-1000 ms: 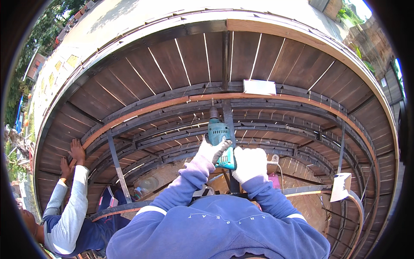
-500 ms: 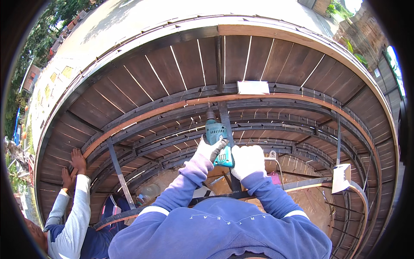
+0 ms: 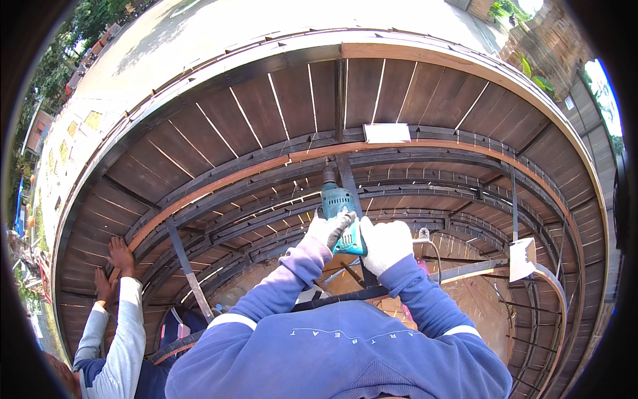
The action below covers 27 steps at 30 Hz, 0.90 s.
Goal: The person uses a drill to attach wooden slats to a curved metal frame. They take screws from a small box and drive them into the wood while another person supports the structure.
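A teal power drill [image 3: 337,199] points away from me, its dark chuck [image 3: 329,174] just short of the curved reddish-brown wooden strip [image 3: 266,163]. The bit's tip is too small to make out against the strip. My left hand [image 3: 327,231], in a white and dark glove, is closed around the drill's left side. At the drill's rear right my right hand [image 3: 387,245], gloved in white, is closed on it, its fingers partly hidden. An upright dark metal bar [image 3: 348,176] stands just right of the chuck.
Curved tiers of dark slats [image 3: 252,110] and metal rails wrap around ahead. Left, another person's bare hands [image 3: 121,256] rest on the strip's end. A white block [image 3: 387,133] sits on the strip; another white piece [image 3: 522,259] sits on a right-hand curved rail.
The view has shifted slightly. Both my hands still grip the drill, whose chuck stays near the strip. The other person's hands remain at the strip's left end.
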Motion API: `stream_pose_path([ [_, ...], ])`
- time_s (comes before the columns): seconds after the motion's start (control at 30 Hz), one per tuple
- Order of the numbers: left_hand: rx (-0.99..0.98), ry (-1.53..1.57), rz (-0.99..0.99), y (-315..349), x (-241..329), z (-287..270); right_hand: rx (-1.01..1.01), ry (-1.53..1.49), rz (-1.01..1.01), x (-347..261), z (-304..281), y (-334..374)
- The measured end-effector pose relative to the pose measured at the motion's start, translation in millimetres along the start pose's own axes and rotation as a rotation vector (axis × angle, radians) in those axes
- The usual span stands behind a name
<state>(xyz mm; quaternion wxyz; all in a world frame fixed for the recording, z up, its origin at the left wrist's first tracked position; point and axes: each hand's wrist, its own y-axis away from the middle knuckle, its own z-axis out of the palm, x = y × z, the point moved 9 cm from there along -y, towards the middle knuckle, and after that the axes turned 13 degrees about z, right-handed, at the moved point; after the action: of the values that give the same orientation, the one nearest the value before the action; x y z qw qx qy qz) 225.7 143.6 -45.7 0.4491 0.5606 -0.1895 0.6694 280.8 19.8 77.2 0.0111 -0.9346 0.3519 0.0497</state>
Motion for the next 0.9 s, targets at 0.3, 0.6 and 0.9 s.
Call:
stream_pose_path([
  [0.3,-0.157,0.481,-0.075,44,-17,58,-0.021,-0.160,0.026,43,-16,86],
  [0.6,-0.055,0.276,0.040,31,-62,91,-0.439,-0.436,-0.167,118,-1,92],
  [0.9,-0.055,-0.452,0.385,27,-31,99,0.103,-0.483,-0.286,130,-55,-55],
])
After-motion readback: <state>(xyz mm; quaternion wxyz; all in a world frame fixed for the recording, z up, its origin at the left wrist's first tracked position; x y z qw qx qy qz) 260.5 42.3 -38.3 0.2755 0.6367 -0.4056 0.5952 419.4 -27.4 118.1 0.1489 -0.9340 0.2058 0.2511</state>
